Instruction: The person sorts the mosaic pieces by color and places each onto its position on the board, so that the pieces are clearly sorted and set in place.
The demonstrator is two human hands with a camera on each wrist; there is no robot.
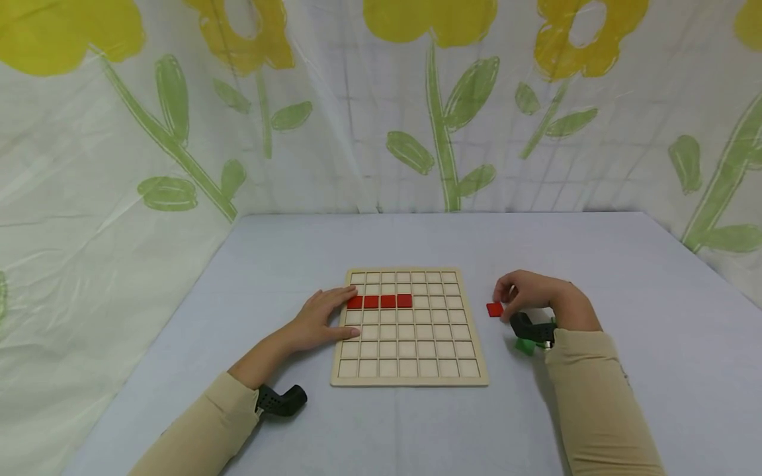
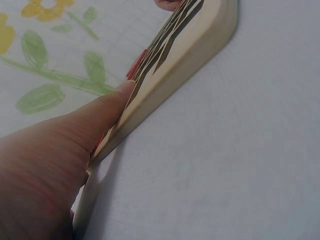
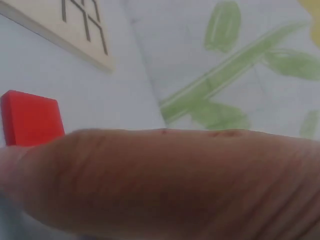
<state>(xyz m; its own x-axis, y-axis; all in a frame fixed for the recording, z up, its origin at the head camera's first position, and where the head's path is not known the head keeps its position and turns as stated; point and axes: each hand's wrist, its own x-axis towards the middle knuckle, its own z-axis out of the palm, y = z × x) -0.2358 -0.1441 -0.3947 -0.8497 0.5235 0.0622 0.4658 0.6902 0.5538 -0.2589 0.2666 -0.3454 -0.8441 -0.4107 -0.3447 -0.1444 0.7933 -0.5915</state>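
Observation:
A wooden grid board (image 1: 409,381) lies flat on the table, with a row of red square tiles (image 1: 387,301) in its third row from the far side. My left hand (image 1: 312,322) rests at the board's left edge, thumb and fingers spread. In the left wrist view the thumb (image 2: 107,105) lies over the board's rim. Right of the board, my right hand (image 1: 532,293) pinches a single red tile (image 1: 495,309) between thumb and curled fingers. The right wrist view has the thumb (image 3: 125,175) covering the near edge of that red tile (image 3: 37,120).
Green pieces (image 1: 525,346) lie under the right wrist, partly hidden by the black wrist camera (image 1: 532,329). A pale cloth covers the table (image 1: 428,430). Behind it hangs a flower-patterned curtain (image 1: 363,132).

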